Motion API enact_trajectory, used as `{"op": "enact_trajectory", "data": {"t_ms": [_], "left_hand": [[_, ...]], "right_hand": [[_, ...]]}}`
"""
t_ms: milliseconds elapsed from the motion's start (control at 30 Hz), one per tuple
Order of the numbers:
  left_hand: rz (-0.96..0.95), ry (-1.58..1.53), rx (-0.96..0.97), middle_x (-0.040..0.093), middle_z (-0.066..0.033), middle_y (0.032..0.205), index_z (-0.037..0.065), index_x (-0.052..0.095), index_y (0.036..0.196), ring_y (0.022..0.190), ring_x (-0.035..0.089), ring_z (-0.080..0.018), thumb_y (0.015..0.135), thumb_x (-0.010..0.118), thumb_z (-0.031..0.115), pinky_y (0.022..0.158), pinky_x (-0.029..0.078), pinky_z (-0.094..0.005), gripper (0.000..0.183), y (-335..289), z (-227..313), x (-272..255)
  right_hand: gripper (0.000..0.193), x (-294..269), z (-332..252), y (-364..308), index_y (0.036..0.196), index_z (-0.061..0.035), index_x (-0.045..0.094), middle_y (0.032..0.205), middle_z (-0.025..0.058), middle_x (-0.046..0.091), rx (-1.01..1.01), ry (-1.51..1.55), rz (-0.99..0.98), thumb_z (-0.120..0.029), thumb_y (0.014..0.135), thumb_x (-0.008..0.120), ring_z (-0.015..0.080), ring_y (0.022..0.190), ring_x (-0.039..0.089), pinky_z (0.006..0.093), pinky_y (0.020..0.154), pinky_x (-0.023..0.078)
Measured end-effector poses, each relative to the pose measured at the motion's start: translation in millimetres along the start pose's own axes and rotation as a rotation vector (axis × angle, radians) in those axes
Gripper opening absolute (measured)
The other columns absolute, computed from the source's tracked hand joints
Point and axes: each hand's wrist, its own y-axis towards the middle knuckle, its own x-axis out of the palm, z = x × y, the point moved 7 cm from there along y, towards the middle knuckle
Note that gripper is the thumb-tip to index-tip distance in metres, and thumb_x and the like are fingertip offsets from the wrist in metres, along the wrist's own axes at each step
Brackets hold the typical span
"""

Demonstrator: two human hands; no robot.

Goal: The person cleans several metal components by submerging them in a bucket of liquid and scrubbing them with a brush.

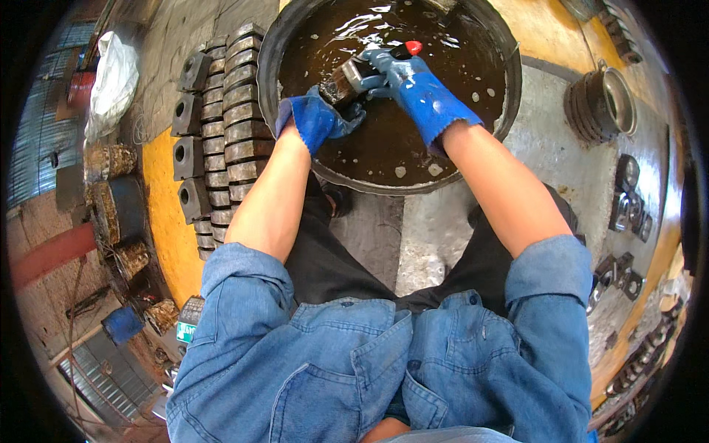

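Observation:
Both my hands are in blue rubber gloves above a round black tub of brown, murky liquid. My right hand is closed round a paintbrush, whose dark handle ends in a red tip and whose wide metal ferrule points down to the left. The bristles reach my left hand, which is curled beside them with its fingers bent. Whatever that hand grips is dark and mostly hidden by the glove and the brush. Bubbles and foam spots float on the liquid.
Left of the tub stand stacked rows of dark, ribbed metal parts and square blocks with round holes. A white plastic bag lies at the far left. On the right are a ring-shaped metal part and several small metal parts.

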Motion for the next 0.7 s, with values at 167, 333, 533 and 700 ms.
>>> {"op": "enact_trajectory", "data": {"t_ms": [167, 333, 533, 700], "left_hand": [[-0.071, -0.472, -0.021, 0.052, -0.0176, 0.152, 0.021, 0.051, 0.152, 0.132, 0.055, -0.0453, 0.102, 0.061, 0.037, 0.103, 0.049, -0.0615, 0.053, -6, -7, 3], [-0.029, -0.929, -0.345, 0.046, -0.0185, 0.157, 0.024, 0.043, 0.158, 0.132, 0.052, -0.0485, 0.108, 0.052, 0.034, 0.102, 0.047, -0.0692, 0.051, -21, 3, 9], [0.05, -0.451, -0.143, 0.057, -0.0208, 0.141, 0.015, 0.036, 0.162, 0.12, 0.062, -0.0414, 0.107, 0.057, 0.016, 0.102, 0.053, -0.0609, 0.058, -68, 68, -16], [0.089, -0.547, -0.077, 0.066, -0.0228, 0.126, 0.007, 0.044, 0.159, 0.119, 0.065, -0.036, 0.103, 0.07, 0.022, 0.1, 0.056, -0.0496, 0.063, -53, 62, -28]], "right_hand": [[0.049, -53, -10, 19, 0.111, 0.0026, 0.074, 0.095, 0.0127, 0.079, -0.122, 0.037, 0.178, -0.045, 0.1, 0.069, 0.0209, 0.081, 0.075, 0.0369, 0.076, 0.058], [0.036, -34, -53, -31, 0.113, -0.0046, 0.075, 0.089, 0.0092, 0.078, -0.229, 0.085, 0.148, -0.038, 0.106, 0.063, 0.0226, 0.081, 0.074, 0.0385, 0.072, 0.058], [0.046, -5, -6, 11, 0.12, -0.0038, 0.074, 0.109, 0.0168, 0.077, -0.142, -0.337, 0.025, -0.045, 0.104, 0.059, 0.0253, 0.103, 0.074, 0.0388, 0.09, 0.056], [0.045, -70, -5, 28, 0.111, -0.0039, 0.075, 0.099, 0.0165, 0.078, -0.047, -0.091, 0.267, -0.046, 0.097, 0.067, 0.0295, 0.093, 0.074, 0.0419, 0.084, 0.056]]}}
